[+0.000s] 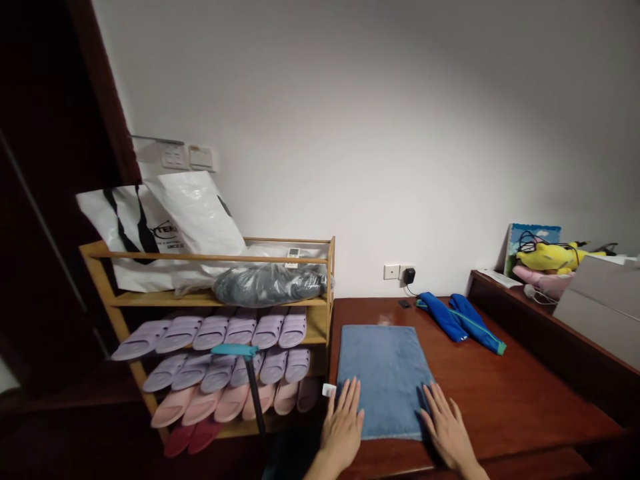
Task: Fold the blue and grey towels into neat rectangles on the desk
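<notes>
A blue rectangular cloth mat (385, 373), soft-looking and lying flat, rests on the reddish-brown wooden table (505, 407). My left hand (344, 423) lies on its near left edge with the fingers stretched out. On the near right edge, my right hand (447, 427) touches the cloth with its fingers spread. A small white tag (329, 390) sticks out from the mat's left side, just beyond my left fingertips. Neither hand is gripping anything.
Left stands a wooden shoe rack (220, 301) with purple slippers (240, 327), pink slippers (220, 403) and a white bag (195, 213). Blue sleeve-like cloths (460, 320) lie at the table's back right. A yellow plush toy (547, 258) sits on a raised ledge.
</notes>
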Demonstrator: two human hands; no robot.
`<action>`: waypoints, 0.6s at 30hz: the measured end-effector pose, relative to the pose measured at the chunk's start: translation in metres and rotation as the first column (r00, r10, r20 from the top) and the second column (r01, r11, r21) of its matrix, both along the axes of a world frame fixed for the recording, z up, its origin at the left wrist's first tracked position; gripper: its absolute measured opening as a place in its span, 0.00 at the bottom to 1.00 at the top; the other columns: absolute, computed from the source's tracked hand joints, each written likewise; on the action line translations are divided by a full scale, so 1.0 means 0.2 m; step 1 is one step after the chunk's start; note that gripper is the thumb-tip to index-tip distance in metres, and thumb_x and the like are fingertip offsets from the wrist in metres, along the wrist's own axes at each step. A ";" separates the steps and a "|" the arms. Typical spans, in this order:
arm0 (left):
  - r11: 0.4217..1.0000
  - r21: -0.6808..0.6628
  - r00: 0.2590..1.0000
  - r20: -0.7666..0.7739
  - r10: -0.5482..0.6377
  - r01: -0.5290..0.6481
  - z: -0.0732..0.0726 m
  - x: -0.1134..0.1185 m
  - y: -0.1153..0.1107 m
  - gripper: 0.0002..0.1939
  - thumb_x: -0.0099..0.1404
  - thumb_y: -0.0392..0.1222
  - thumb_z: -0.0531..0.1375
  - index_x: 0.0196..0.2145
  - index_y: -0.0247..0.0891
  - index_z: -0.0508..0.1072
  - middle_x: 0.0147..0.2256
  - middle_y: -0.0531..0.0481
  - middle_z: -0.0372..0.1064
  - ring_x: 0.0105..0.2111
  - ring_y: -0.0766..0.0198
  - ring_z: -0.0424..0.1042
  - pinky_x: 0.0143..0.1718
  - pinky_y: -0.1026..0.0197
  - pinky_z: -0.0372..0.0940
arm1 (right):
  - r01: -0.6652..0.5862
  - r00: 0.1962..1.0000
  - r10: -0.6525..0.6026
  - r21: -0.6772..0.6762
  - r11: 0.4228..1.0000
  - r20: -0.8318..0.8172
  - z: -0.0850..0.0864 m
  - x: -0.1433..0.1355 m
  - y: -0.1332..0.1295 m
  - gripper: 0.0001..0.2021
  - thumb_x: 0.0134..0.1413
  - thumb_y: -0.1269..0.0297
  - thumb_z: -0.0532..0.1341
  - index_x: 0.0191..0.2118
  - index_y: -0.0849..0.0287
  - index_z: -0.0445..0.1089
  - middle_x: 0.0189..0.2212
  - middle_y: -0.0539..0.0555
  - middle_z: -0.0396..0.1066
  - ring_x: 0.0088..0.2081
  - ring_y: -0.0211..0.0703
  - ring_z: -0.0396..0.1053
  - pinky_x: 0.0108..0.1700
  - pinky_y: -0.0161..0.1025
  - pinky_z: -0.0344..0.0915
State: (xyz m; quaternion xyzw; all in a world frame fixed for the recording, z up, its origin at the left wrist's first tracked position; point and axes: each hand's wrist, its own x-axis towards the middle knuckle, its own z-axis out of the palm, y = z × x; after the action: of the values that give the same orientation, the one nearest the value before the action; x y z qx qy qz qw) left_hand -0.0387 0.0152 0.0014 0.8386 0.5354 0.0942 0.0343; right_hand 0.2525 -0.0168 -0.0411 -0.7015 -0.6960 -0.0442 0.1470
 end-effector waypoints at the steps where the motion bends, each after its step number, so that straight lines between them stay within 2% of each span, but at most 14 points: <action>1: 1.000 0.015 1.000 0.012 -0.026 0.026 0.01 0.04 0.03 0.27 0.69 0.46 0.36 0.64 0.40 0.35 0.65 0.54 0.31 0.64 0.59 0.35 0.63 0.44 0.40 | -0.018 1.000 0.018 -0.013 1.000 -0.024 0.02 -0.06 0.03 0.31 0.60 0.44 0.41 0.64 0.53 0.47 0.65 0.53 0.43 0.65 0.45 0.41 0.63 0.52 0.45; 4: 0.997 0.044 0.996 0.048 -0.073 0.071 0.02 0.14 0.10 0.28 0.70 0.48 0.37 0.64 0.39 0.35 0.65 0.53 0.32 0.64 0.58 0.36 0.63 0.43 0.42 | -0.055 0.995 0.050 -0.062 0.997 -0.084 0.05 -0.20 0.11 0.32 0.59 0.42 0.40 0.64 0.52 0.44 0.65 0.52 0.39 0.65 0.45 0.39 0.63 0.53 0.43; 6: 0.996 0.039 0.994 0.065 -0.083 0.080 -0.01 0.15 0.13 0.28 0.70 0.49 0.37 0.64 0.40 0.35 0.65 0.52 0.33 0.64 0.58 0.37 0.63 0.43 0.43 | -0.079 0.991 0.068 -0.102 0.992 -0.112 0.04 -0.22 0.14 0.32 0.59 0.41 0.39 0.64 0.50 0.43 0.65 0.51 0.39 0.65 0.45 0.38 0.63 0.54 0.43; 11: 0.997 -0.033 0.995 0.062 -0.073 0.075 -0.08 0.00 0.16 0.27 0.70 0.52 0.38 0.64 0.47 0.38 0.65 0.55 0.35 0.64 0.59 0.38 0.63 0.41 0.42 | -0.045 0.997 0.036 -0.120 0.992 -0.074 -0.02 -0.06 0.13 0.32 0.58 0.40 0.40 0.64 0.48 0.46 0.65 0.50 0.42 0.65 0.45 0.41 0.63 0.53 0.45; 14: 0.998 -0.051 0.998 0.060 -0.027 0.030 -0.09 -0.05 0.14 0.28 0.69 0.55 0.39 0.64 0.49 0.40 0.65 0.55 0.34 0.64 0.57 0.37 0.63 0.42 0.40 | -0.010 0.999 0.006 -0.098 0.995 -0.041 -0.05 0.01 0.10 0.33 0.57 0.39 0.41 0.64 0.51 0.47 0.65 0.51 0.43 0.64 0.46 0.42 0.63 0.51 0.47; 18: 0.996 -0.071 0.997 0.054 0.056 -0.052 -0.08 -0.05 0.13 0.29 0.67 0.58 0.40 0.63 0.50 0.43 0.65 0.54 0.32 0.64 0.52 0.32 0.63 0.41 0.40 | 0.019 1.000 -0.021 -0.112 0.994 -0.015 -0.05 0.03 0.08 0.35 0.56 0.38 0.41 0.63 0.52 0.49 0.64 0.53 0.43 0.64 0.46 0.43 0.62 0.51 0.48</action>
State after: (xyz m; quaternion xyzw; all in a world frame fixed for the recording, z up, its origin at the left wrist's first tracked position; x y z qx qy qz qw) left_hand -0.0480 0.0413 -0.0136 0.8191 0.5597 0.1000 0.0760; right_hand 0.2592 -0.0013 -0.0514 -0.7158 -0.6892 -0.0009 0.1129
